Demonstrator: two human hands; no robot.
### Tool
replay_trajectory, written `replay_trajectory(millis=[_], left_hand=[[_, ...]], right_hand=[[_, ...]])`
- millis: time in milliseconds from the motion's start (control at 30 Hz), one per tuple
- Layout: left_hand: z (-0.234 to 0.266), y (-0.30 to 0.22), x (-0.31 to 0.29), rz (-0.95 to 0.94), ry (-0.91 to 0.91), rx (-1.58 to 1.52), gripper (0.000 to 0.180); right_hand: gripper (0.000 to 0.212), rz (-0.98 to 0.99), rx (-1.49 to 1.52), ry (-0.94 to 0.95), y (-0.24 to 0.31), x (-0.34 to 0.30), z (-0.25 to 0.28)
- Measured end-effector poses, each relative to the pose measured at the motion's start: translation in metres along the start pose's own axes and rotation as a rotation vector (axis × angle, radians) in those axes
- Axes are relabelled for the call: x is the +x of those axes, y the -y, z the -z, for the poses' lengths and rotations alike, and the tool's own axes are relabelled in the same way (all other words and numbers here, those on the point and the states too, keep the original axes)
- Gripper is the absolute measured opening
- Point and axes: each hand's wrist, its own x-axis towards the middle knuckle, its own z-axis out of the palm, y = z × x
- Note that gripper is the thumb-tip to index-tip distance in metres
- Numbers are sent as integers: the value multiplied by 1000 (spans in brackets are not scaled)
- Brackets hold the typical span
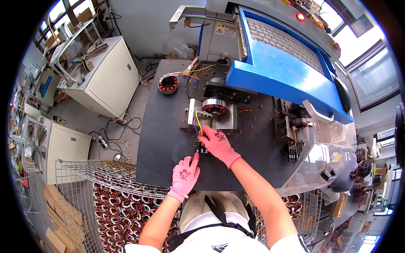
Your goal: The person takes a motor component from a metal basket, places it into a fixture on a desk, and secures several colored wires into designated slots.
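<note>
My right hand [218, 146], in a pink glove, is closed with its fingertips on yellow and blue wires [197, 119]. These wires run from a stator [214, 107] with red windings, mounted on a metal fixture [225, 121]. Just below the right fingertips sits a small black terminal block [200, 148] on the dark tabletop. Also gloved in pink, my left hand [184, 175] reaches its index finger to the near-left side of that block. Its other fingers are loosely bent, with nothing visible in them.
Another stator [168, 84] with loose leads lies at the table's far left. A blue machine guard [278, 78] overhangs the far right, above a second fixture with a stator [300, 122]. Wire baskets [114, 179] of stators flank me. Small coloured bits litter the black tabletop [162, 139].
</note>
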Motion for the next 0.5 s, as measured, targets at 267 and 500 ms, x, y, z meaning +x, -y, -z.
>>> replay_trajectory(millis=[267,500], left_hand=[[-41,-4,2,733,-477,-1315,37],[-63,-25,11,544,-775,-381,30]], right_hand=[[23,14,109,-215,17,-33,6],[28,60,385,191,33,-153,27]])
